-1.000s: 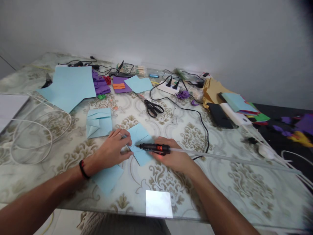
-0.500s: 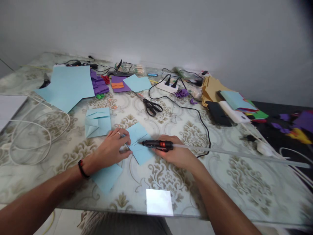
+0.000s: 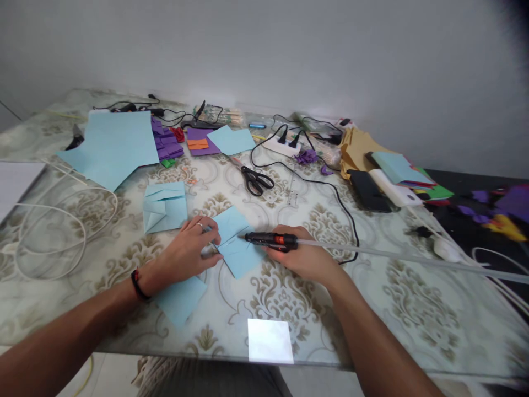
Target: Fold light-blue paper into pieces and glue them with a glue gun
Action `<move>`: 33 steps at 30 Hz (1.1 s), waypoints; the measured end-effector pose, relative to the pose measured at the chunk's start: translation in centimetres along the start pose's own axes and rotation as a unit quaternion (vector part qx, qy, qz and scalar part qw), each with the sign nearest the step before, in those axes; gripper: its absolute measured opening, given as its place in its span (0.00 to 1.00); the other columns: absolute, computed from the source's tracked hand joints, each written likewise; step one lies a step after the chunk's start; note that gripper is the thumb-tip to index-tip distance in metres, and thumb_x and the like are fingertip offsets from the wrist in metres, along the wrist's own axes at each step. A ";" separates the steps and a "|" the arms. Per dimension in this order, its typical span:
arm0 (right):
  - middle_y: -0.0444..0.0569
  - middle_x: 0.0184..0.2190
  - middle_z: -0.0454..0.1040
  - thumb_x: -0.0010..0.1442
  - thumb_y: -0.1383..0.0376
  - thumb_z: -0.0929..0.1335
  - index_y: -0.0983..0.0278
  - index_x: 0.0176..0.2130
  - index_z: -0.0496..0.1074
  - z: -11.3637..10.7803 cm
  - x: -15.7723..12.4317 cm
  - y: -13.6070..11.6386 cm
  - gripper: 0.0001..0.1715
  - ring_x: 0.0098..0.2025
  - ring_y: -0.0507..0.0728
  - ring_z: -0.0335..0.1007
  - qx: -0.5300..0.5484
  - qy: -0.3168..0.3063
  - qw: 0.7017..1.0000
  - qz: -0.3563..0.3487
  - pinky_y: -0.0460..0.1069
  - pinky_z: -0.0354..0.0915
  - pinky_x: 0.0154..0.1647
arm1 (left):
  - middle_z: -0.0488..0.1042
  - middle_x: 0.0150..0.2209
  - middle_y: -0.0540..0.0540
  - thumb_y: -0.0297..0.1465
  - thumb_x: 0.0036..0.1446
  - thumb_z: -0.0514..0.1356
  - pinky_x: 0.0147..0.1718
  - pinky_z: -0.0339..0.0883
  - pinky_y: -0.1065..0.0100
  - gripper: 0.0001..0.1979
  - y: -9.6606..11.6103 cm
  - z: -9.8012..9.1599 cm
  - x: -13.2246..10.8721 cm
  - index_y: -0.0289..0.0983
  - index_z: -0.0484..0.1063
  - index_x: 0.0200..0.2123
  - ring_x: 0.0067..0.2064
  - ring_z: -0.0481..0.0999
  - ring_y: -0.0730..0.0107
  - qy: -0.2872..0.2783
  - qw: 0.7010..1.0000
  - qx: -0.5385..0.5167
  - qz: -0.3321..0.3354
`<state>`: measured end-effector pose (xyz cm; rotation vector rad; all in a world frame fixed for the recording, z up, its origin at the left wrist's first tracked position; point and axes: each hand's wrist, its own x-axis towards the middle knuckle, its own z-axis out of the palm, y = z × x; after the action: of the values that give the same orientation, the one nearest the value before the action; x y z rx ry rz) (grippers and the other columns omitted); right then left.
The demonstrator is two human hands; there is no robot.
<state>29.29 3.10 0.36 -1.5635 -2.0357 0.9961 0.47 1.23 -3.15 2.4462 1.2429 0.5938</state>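
Your right hand (image 3: pixel 308 258), right of the middle of the frame, is closed around a black glue gun (image 3: pixel 268 240), whose nozzle points left over the folded blue paper (image 3: pixel 238 258) at the centre; whether the tip touches the paper is too small to tell. A long clear glue stick (image 3: pixel 392 257) runs from the back of the gun toward the right edge of the frame. Your left hand (image 3: pixel 188 248), left of centre, has thumb and forefinger at the left edge of that paper, but you cannot tell whether they pinch it or only press on it. Just above your left hand lies a second folded piece (image 3: pixel 165 207), and a blue sheet (image 3: pixel 182 300) shows below your left wrist. Black-handled scissors (image 3: pixel 256 181) lie above centre, near the white power strip (image 3: pixel 283 145), while a large blue sheet (image 3: pixel 119 144) spreads across the upper left.
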 end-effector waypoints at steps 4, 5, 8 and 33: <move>0.42 0.21 0.71 0.56 0.58 0.73 0.60 0.26 0.70 -0.1 0.2 0.3 0.12 0.23 0.54 0.65 -0.017 0.011 1.000 0.000 0.48 0.60 0.25 | 0.71 0.52 0.39 0.30 0.58 0.68 0.55 0.65 0.48 0.08 0.1 0.0 0.0 0.38 0.74 0.40 0.56 0.70 0.50 0.001 1.000 -0.001 -0.003; 0.43 0.22 0.71 0.56 0.58 0.73 0.60 0.26 0.70 -0.1 0.2 0.4 0.13 0.24 0.54 0.66 -0.016 0.011 1.000 -0.013 0.48 0.61 0.25 | 0.71 0.52 0.40 0.30 0.58 0.69 0.55 0.65 0.49 0.09 0.1 0.0 0.0 0.38 0.73 0.40 0.56 0.70 0.50 0.002 1.000 -0.001 -0.004; 0.43 0.24 0.70 0.57 0.58 0.73 0.60 0.25 0.68 -0.2 0.4 0.5 0.16 0.26 0.53 0.66 -0.005 -0.005 0.998 -0.069 0.48 0.61 0.28 | 0.71 0.52 0.40 0.30 0.58 0.69 0.54 0.65 0.50 0.09 0.2 -0.1 0.0 0.38 0.73 0.40 0.56 0.70 0.50 0.001 1.000 0.002 -0.005; 0.45 0.24 0.76 0.57 0.55 0.73 0.62 0.29 0.74 -0.4 0.3 0.8 0.13 0.26 0.55 0.68 -0.007 -0.009 1.000 0.006 0.49 0.61 0.26 | 0.70 0.52 0.41 0.31 0.59 0.68 0.54 0.65 0.50 0.09 -0.3 0.1 -0.1 0.39 0.73 0.41 0.56 0.69 0.51 -0.002 1.000 0.004 0.006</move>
<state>30.05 3.58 -0.02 -1.5808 -2.0529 1.0061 0.29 1.29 -3.41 2.4611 1.2318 0.5877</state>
